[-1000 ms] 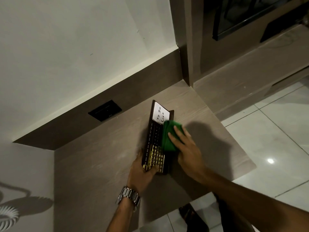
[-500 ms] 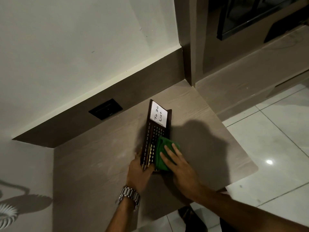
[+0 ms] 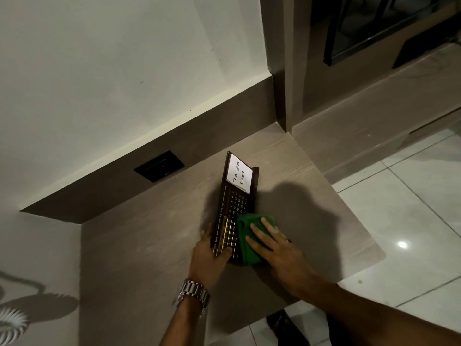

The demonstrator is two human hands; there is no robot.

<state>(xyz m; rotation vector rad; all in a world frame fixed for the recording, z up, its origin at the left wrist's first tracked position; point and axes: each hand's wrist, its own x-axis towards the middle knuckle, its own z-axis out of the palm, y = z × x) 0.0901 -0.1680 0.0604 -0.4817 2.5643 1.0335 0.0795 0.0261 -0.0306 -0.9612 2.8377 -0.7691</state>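
A dark brown wooden calendar board (image 3: 235,201) with a white "To Do List" note (image 3: 239,174) stands tilted on the wooden desk (image 3: 149,245). My left hand (image 3: 208,255), with a metal watch on its wrist, grips the board's near end, thumb across the front. My right hand (image 3: 274,248) lies with straight fingers on a folded green cloth (image 3: 249,236), pressing it against the lower right part of the board's face.
A black wall socket (image 3: 159,166) sits on the brown backsplash behind the desk. A pale wall rises on the left. White floor tiles (image 3: 411,221) lie to the right, past the desk's rounded edge. A lower wooden ledge (image 3: 374,116) runs at the back right.
My right hand slid the green cloth down the board, from near the note to its near end. My left hand kept its grip on the board.
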